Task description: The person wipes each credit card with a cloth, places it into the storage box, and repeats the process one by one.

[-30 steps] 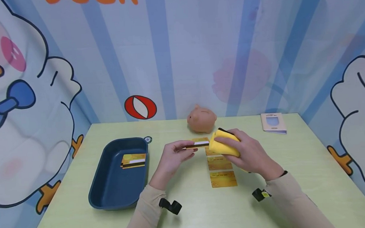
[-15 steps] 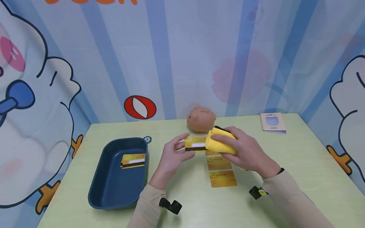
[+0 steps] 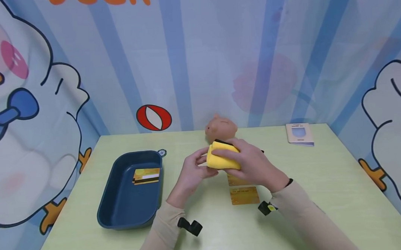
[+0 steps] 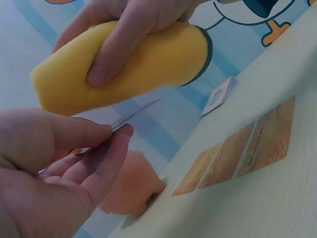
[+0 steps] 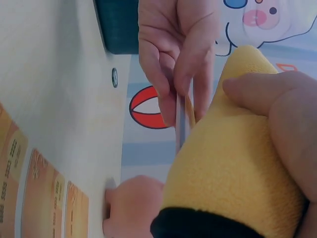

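Note:
My left hand [image 3: 190, 174] pinches a thin bank card [image 4: 141, 110] between thumb and fingers, above the table. In the left and right wrist views the card shows nearly edge-on; from the head it is hidden behind the cloth. My right hand [image 3: 254, 163] grips a folded yellow cloth [image 3: 219, 159] with a dark edging, its fingers spread over the front. The cloth is held right beside the card and close to the left fingertips. Below the hands lies a row of gold bank cards [image 3: 244, 195], partly covered by the right hand in the head view.
A dark blue tray [image 3: 128, 206] stands at the left with gold cards [image 3: 146, 176] in it, black stripe showing. By its far corner lies a small round token [image 3: 162, 153]. A pink piggy bank [image 3: 221, 128] stands at the back, and a pale booklet [image 3: 300, 134] at the back right.
My right hand has moved left with the yellow cloth, which now covers the card in the head view. The left fingers spread, then drew back together on the card.

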The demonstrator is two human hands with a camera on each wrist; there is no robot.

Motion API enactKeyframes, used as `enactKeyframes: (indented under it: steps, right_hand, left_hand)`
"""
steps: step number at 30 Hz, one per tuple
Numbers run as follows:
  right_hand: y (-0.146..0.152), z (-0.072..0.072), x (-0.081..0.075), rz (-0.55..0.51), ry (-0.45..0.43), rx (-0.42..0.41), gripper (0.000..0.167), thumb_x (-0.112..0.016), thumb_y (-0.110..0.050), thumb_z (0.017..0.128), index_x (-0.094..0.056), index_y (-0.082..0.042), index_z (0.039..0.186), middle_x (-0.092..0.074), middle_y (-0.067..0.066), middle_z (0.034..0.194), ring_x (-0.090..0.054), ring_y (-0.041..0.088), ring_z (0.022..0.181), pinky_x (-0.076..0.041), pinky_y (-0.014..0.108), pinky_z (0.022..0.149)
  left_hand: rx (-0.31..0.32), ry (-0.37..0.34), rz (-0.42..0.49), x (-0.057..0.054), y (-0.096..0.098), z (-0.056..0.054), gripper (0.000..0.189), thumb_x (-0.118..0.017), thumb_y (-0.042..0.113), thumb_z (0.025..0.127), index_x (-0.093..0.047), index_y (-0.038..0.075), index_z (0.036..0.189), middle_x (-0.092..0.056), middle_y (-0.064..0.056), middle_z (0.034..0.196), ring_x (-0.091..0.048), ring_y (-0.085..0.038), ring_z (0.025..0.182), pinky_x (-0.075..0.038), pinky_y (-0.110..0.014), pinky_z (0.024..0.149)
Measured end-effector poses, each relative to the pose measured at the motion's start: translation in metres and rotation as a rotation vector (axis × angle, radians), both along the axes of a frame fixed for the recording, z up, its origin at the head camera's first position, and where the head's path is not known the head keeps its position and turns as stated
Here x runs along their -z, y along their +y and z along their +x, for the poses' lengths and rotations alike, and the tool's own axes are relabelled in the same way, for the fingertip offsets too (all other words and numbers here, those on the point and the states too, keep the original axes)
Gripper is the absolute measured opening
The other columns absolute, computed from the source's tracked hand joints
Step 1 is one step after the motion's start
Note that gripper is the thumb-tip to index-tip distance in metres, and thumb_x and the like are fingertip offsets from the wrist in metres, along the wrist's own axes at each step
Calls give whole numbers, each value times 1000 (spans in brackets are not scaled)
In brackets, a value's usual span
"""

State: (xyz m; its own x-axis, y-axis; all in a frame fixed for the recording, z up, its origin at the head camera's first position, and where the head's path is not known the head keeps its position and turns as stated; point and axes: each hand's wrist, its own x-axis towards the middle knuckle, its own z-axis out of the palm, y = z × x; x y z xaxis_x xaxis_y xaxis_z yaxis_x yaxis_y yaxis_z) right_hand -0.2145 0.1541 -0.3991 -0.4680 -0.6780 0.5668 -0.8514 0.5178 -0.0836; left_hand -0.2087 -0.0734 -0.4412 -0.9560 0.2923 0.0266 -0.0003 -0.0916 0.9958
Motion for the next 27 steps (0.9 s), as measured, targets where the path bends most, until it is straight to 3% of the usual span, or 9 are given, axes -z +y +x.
enactKeyframes:
  steps: [7, 18, 22, 27]
  right_hand:
    - [-13, -2, 2, 15, 0, -23, 51, -86, -25, 87, -69, -23, 136, -62, 17, 128, -62, 29, 105, -59, 44, 76]
    - [-22, 1, 10, 43, -12, 42, 56, -76, -55, 92, -66, -27, 139, -60, 15, 132, -60, 29, 98, -53, 40, 70]
    - [-25, 2, 11, 55, 20, 68, 50, -72, -54, 95, -67, -26, 137, -61, 14, 129, -58, 29, 95, -52, 40, 68]
    - [-26, 3, 8, 89, 46, 79, 44, -74, -47, 96, -69, -24, 134, -61, 15, 128, -59, 30, 98, -55, 42, 69]
  left_hand:
    - [31, 56, -32, -2, 4, 1, 65, -76, -8, 90, -55, 8, 149, -63, -15, 138, -66, -29, 118, -61, -39, 96]
    - [-4, 68, -9, -6, 5, 2, 63, -61, -23, 84, -58, 2, 142, -62, -16, 119, -62, -24, 98, -59, -31, 80]
    - [-6, 43, 16, -7, 5, 3, 69, -55, -28, 83, -56, 3, 145, -60, -16, 120, -62, -24, 99, -60, -30, 79]
    - [3, 35, 12, -9, 3, 4, 65, -63, -22, 88, -56, 6, 146, -58, -17, 129, -64, -26, 108, -62, -36, 90]
